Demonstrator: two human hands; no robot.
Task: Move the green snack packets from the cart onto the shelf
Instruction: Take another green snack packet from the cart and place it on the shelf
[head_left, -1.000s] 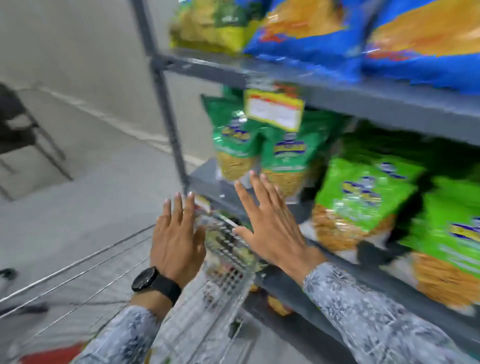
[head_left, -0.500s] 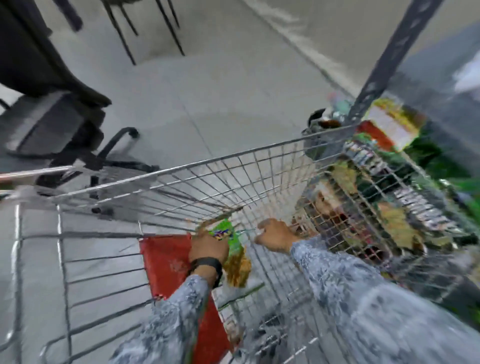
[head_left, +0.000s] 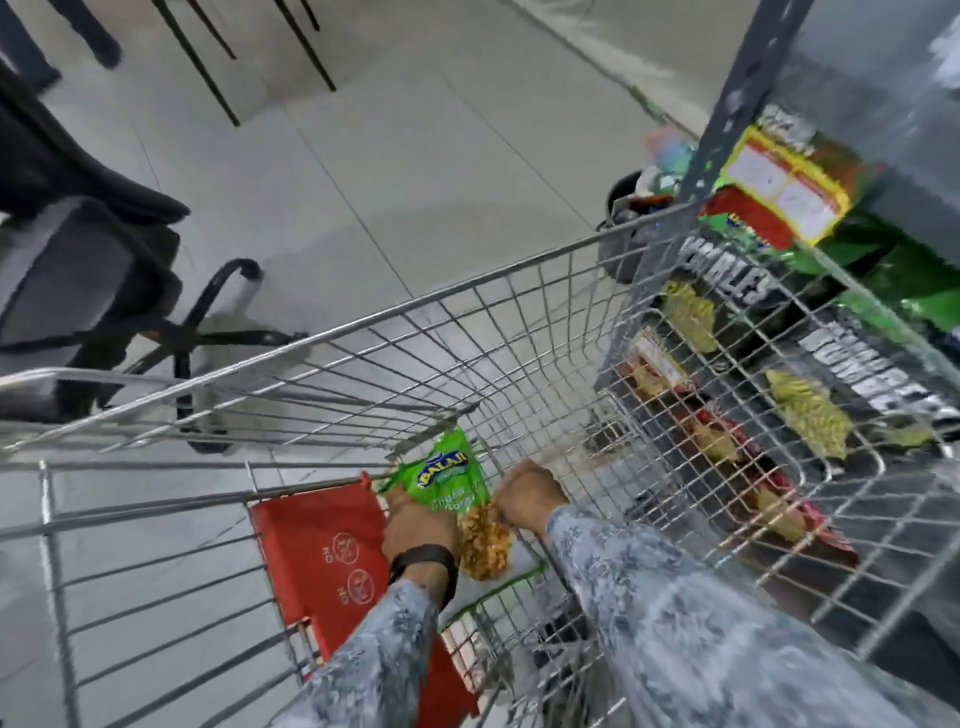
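A green snack packet (head_left: 451, 480) with a yellow snack picture on its lower half lies deep in the wire cart (head_left: 415, 307). My left hand (head_left: 415, 525), with a black watch on the wrist, grips the packet's left side from below. My right hand (head_left: 527, 493) is curled into a fist against the packet's right edge and seems to pinch it. To the right stands the grey shelf (head_left: 737, 104), with more green packets (head_left: 883, 270) behind a yellow and red price tag (head_left: 779, 182).
A red seat flap (head_left: 322, 545) lies in the cart to the left of my arms. Other snack bags (head_left: 800, 415) show through the cart's right wall on a lower shelf. An office chair (head_left: 78, 270) stands at the left and a dark bin (head_left: 626, 213) by the shelf post.
A second ago both hands were open in front of the shelf. My view swung down into the cart, and both hands have closed around the green packet there.
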